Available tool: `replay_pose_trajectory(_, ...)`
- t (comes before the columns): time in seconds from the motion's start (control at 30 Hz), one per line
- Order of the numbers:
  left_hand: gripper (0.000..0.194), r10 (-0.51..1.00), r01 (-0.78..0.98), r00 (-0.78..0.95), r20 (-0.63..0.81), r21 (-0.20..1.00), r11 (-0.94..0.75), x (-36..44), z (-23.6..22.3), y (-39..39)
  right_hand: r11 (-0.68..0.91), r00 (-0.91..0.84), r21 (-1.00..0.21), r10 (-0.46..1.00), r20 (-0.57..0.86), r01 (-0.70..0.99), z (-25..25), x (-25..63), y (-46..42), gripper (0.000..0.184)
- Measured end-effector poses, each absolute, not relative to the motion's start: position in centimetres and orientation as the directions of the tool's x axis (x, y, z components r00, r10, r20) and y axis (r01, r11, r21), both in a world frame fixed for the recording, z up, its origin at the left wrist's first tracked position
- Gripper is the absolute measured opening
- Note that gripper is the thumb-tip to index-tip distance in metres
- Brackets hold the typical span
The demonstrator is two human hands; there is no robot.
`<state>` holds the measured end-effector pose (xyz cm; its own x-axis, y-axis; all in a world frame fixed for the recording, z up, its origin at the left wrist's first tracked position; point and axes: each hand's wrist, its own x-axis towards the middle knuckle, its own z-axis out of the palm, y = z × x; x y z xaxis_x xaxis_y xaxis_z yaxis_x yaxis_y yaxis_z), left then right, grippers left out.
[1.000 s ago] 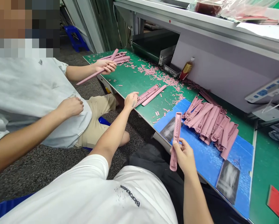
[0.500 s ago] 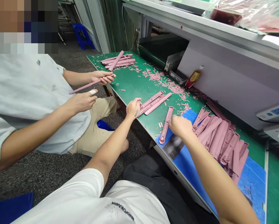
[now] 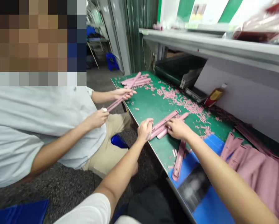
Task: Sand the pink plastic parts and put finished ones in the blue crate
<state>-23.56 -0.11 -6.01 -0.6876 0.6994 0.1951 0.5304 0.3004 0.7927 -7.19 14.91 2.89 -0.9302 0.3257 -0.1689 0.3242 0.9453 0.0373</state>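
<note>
My left hand point(image 3: 145, 128) rests curled at the near edge of the green table point(image 3: 151, 105), touching the near end of a small stack of pink straps point(image 3: 167, 122). From the right, my right hand point(image 3: 178, 128) lies over the same stack with its fingers curled down on it. One pink strap point(image 3: 179, 159) lies loose beside my right forearm, half on the blue mat point(image 3: 211, 205). A heap of pink straps point(image 3: 258, 165) covers the mat at the right.
A co-worker in a pale shirt point(image 3: 36, 124) sits at the left, both hands on a long pink strap point(image 3: 117, 102). More straps point(image 3: 136, 81) lie at the table's far end. Pink offcuts point(image 3: 186, 104) litter the middle. A bottle point(image 3: 214, 96) lies by the grey wall.
My right hand let go of the single strap, left it by the mat's edge, and reached left to the stack. My view swung left and up; the co-worker's hands closed on their strap.
</note>
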Motion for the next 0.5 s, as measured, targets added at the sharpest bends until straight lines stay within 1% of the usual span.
replay_pose_trajectory(0.1,0.04,0.743,0.582,-0.651,0.157,0.731,0.356,-24.0,-5.1,0.3,0.947,-0.936,0.051,0.322,-0.143,0.318,1.9,-6.6,15.5,0.038)
replay_pose_trajectory(0.17,0.037,0.81,0.632,-0.578,0.102,0.684,0.365,-24.8,-4.2,0.9,0.945,-0.94,0.095,0.323,-0.114,0.313,1.7,-6.5,15.4,0.036)
replay_pose_trajectory(0.27,0.022,0.903,0.705,-0.429,-0.004,0.624,0.338,-25.7,-2.8,2.5,0.939,-0.952,0.192,0.3,-0.061,0.284,2.0,-6.4,14.7,0.033)
replay_pose_trajectory(0.33,0.014,0.926,0.733,-0.372,-0.058,0.594,0.332,-25.8,-1.9,3.4,0.935,-0.958,0.238,0.283,-0.049,0.264,2.7,-5.9,13.9,0.033)
replay_pose_trajectory(0.43,0.018,0.924,0.737,-0.375,-0.072,0.581,0.344,-25.4,-0.9,4.1,0.928,-0.96,0.276,0.276,-0.052,0.252,4.1,-3.8,12.8,0.03)
replay_pose_trajectory(0.5,0.021,0.913,0.713,-0.406,-0.04,0.61,0.345,-25.3,-0.5,3.7,0.924,-0.963,0.289,0.268,-0.02,0.251,5.2,-1.5,12.0,0.03)
